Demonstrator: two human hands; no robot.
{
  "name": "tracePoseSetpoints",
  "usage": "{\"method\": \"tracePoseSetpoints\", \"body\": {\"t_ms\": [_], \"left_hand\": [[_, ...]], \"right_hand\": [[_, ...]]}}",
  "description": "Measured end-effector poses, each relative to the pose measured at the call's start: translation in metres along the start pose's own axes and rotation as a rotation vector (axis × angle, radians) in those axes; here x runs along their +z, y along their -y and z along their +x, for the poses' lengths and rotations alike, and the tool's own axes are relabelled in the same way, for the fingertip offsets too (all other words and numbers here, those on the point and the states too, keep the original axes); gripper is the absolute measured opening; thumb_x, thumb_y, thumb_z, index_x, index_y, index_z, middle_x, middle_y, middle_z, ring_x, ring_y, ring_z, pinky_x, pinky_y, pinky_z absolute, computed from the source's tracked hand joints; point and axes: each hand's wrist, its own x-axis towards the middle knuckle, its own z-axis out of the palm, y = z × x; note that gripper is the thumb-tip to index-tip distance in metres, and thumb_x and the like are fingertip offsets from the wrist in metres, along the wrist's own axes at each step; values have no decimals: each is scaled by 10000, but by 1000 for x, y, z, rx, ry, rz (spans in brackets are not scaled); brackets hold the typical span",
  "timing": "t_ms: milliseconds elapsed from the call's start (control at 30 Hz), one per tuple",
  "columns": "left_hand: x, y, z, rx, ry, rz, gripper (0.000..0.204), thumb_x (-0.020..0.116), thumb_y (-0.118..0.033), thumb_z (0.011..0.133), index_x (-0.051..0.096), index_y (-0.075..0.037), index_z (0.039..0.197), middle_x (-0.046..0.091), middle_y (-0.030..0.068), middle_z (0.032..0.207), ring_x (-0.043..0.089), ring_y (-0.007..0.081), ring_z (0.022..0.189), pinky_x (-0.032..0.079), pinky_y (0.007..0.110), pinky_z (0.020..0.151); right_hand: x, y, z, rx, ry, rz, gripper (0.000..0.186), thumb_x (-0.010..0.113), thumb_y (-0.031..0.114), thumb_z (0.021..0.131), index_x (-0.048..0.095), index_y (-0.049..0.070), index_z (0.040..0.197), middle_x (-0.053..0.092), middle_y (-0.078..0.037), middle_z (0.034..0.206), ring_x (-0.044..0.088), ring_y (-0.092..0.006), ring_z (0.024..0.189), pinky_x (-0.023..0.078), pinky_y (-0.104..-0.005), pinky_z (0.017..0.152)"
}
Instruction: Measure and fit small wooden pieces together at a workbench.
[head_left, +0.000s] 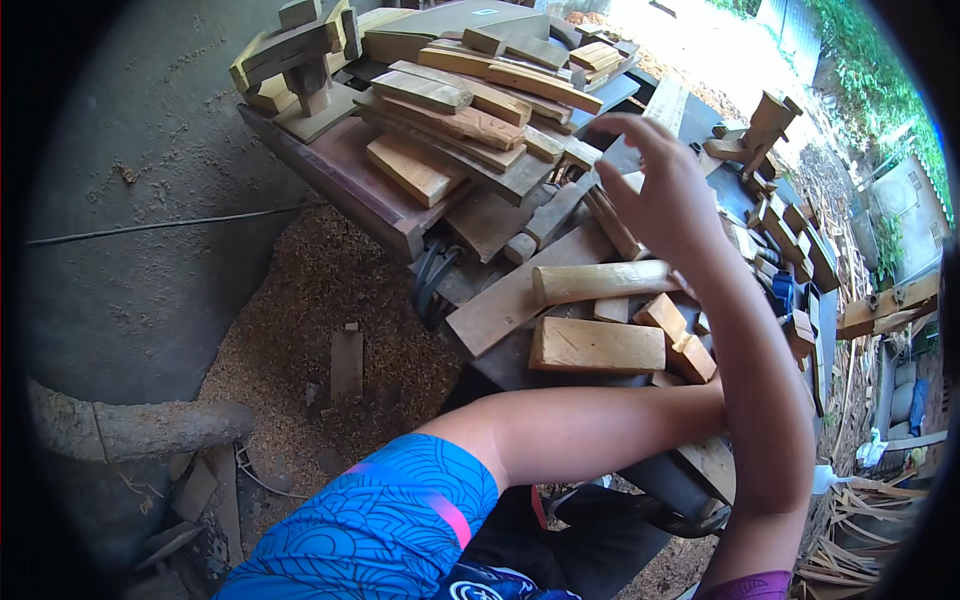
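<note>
My right hand point(655, 185) is raised over the cluttered workbench, its fingers curved and thumb apart, with nothing visible between them. Below its wrist lies a rounded wooden piece point(595, 283), partly covered by the forearm. A thick rectangular wood block point(597, 345) rests just nearer to me, above my left forearm. Beside it sit small notched wood blocks point(680, 335). My left arm point(600, 428), in a blue patterned sleeve, reaches rightward and passes behind my right forearm. That crossing hides my left hand, so its fingers and anything in them do not show.
A pile of wood offcuts point(470, 110) covers the bench's far left, near a wooden stand point(305, 75). More wood pieces point(790, 235) lie at right, with another wooden stand point(765, 135). Sawdust point(300, 320) covers the floor beside the grey wall point(150, 230). A log point(145, 428) lies lower left.
</note>
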Motion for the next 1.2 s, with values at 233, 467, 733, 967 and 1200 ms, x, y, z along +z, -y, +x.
{"method": "tracePoseSetpoints", "body": {"t_ms": [233, 467, 733, 967, 1200], "left_hand": [[-1, 20, 0, 2, -35, -69, 501, 508, -361, 1045, 503, -117, 1482, 515, 163, 1511, 457, 314, 1436, 305, 447, 1210], [-9, 33, 7, 16, -91, -147, 494, 535, -356, 1035, 521, -111, 1464, 535, 168, 1491, 478, 316, 1419, 325, 438, 1199], [-12, 42, 19, 39, -142, -232, 487, 566, -350, 1024, 541, -104, 1444, 558, 173, 1467, 501, 318, 1399, 348, 427, 1187], [-1, 44, 19, 46, -146, -301, 481, 593, -345, 1015, 559, -98, 1427, 578, 178, 1446, 522, 320, 1382, 369, 418, 1176], [8, 23, 23, 82, -168, -385, 476, 619, -339, 1005, 576, -93, 1409, 598, 183, 1425, 542, 321, 1364, 389, 409, 1164]], "right_hand": [[32, -24, 49, 292, -41, 85, 384, 702, 187, 953, 662, 49, 1310, 722, -217, 1242, 728, -335, 1057, 568, -423, 949], [34, -22, 57, 252, 39, 450, 302, 685, 253, 978, 764, 31, 1166, 787, -152, 1074, 758, -209, 998, 585, -344, 863], [36, -45, 107, 172, -91, 50, 313, 697, 253, 925, 761, 108, 1196, 784, -125, 1091, 753, -290, 1000, 579, -399, 923], [61, -55, 139, 179, 16, 23, 440, 796, 243, 894, 709, 121, 1308, 767, -89, 1189, 722, -231, 1096, 570, -397, 957], [41, -46, 111, 187, -178, 67, 388, 812, 188, 879, 742, 79, 1244, 772, -59, 1047, 738, -160, 913, 587, -309, 811]]}}
